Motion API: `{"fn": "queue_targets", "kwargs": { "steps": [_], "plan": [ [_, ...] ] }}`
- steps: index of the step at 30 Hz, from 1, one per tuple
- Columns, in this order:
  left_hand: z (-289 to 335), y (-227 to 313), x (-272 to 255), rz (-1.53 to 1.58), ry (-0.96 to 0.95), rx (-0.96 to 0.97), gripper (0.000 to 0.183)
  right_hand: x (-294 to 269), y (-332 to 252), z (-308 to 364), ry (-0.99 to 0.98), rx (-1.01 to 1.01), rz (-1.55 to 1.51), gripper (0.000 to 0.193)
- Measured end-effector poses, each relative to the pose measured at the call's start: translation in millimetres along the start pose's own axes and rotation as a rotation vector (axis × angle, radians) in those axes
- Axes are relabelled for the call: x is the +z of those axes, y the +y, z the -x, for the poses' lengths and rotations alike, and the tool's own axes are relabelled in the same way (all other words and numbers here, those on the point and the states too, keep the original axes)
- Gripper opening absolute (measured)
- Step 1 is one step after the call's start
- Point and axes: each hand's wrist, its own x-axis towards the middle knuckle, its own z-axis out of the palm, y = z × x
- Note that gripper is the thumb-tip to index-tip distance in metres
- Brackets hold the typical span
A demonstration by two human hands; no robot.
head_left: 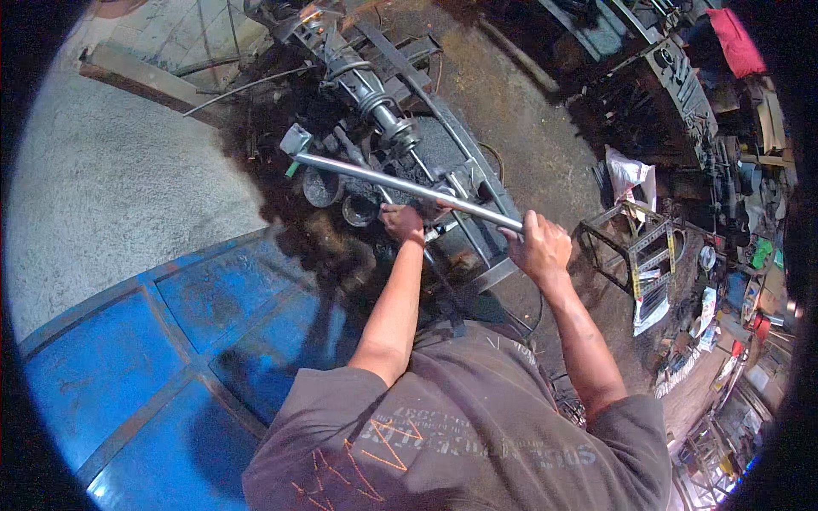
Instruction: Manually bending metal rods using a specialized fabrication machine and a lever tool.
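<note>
Only clear lettering: the shirt [498, 409]. Pale block capitals, faded, several lines across the front, biggest characters toward the wearer's right; a short white line near the collar. Some digits mixed in, smaller lines illegible. Yellow strips [671, 244] on the metal stand [654, 242]: dark marks, too small to read.
</note>
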Motion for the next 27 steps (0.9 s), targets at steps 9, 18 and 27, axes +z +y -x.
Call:
{"fn": "queue_targets", "kwargs": {
  "steps": [9, 18, 27],
  "plan": [
    [4, 7, -6, 0.090, 0.067, 0.083, 0.044, 2, 3, -8, 0.017, -0.079, -0.040, 0.044],
    [2, 8, -5, 0.146, 0.144, 0.112, 0.047, 5, -1, -8, -0.008, -0.109, -0.062, 0.044],
    [-6, 9, -5, 0.108, 0.091, 0.051, 0.048, 3, -7, -12, 0.022, -0.143, -0.077, 0.045]
  ]
}}
